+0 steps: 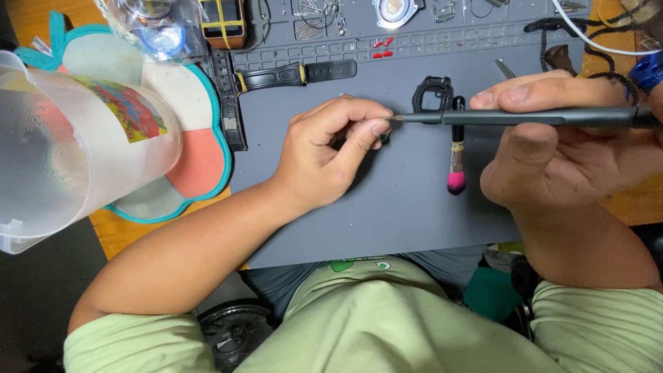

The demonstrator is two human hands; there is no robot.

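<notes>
A grey silicone work mat (387, 207) covers the wooden surface (121, 231), its far edge moulded into small compartments.

The left hand (324, 155) rests on the mat with thumb and forefinger pressed together, pinching something too small to make out. The right hand (552, 152) grips a long dark-grey pen-shaped precision screwdriver (525, 117), fingers (514, 93) curled around its barrel, and the metal tip meets the left fingertips (376, 128) exactly. By the look of it, the step in hand is seating a tiny part, perhaps a screw or a bit, on the driver's tip; whatever comes next calls for a steady, aligned touch, since so small a piece could slip from the pinch.

Just beyond the left fingertips, beside the driver's shaft, lies a black plastic watch case frame (433, 92). A small black-handled brush with pink bristles (456, 155) lies between the two hands. Farther beyond the left knuckles sits a black rubber watch strap with a yellow band (297, 74).

As to containers: the mat's compartments hold a few small red pieces (382, 48) and bits of metal hardware, unclear in kind. Left of the left forearm stands a clear plastic jug with a colourful label (69, 145), apparently empty, on a flower-shaped teal-edged pad (197, 166).
</notes>
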